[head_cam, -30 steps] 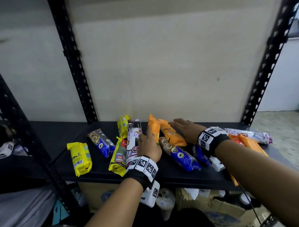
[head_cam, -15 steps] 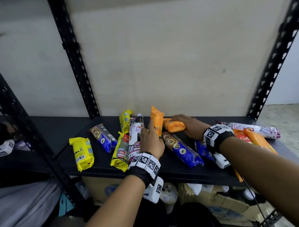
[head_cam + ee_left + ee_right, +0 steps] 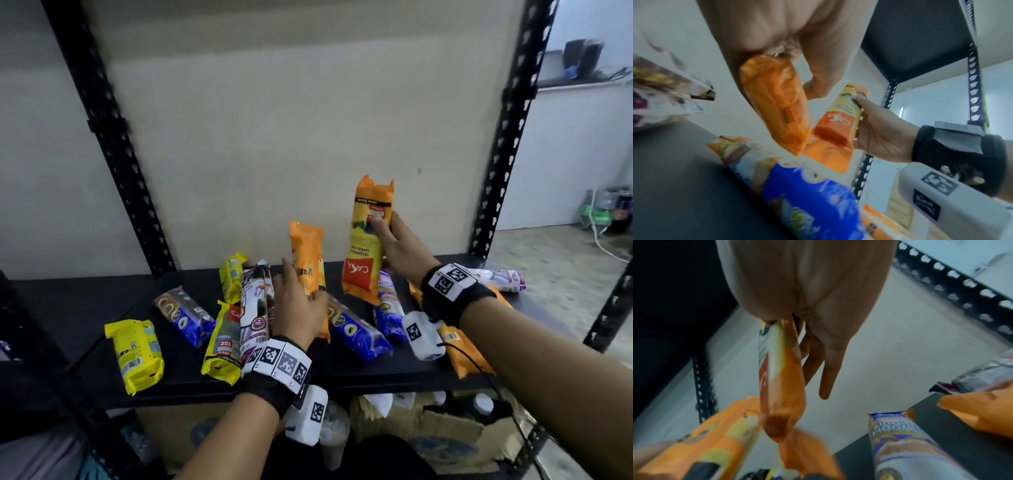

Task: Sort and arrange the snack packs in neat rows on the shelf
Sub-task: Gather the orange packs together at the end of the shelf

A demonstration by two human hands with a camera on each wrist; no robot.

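Note:
My right hand (image 3: 394, 240) grips an orange pack (image 3: 368, 240) and holds it upright above the black shelf (image 3: 102, 298), near the back wall; the same orange pack (image 3: 781, 378) hangs from my fingers in the right wrist view. My left hand (image 3: 301, 301) holds a second orange pack (image 3: 308, 263), tilted up from the pile, seen close as the orange pack (image 3: 777, 104) in the left wrist view. Blue packs (image 3: 356, 329), yellow packs (image 3: 137, 353) and a white pack (image 3: 255, 308) lie scattered on the shelf.
Black perforated uprights (image 3: 116, 144) stand at both sides of the shelf bay. More orange packs (image 3: 462, 349) and a white pack (image 3: 496, 275) lie under and behind my right forearm. Cardboard boxes (image 3: 428, 428) sit below the shelf. The shelf's left part is bare.
My right hand has lifted its orange pack off the pile and stood it upright. My left hand has raised the other orange pack's top end.

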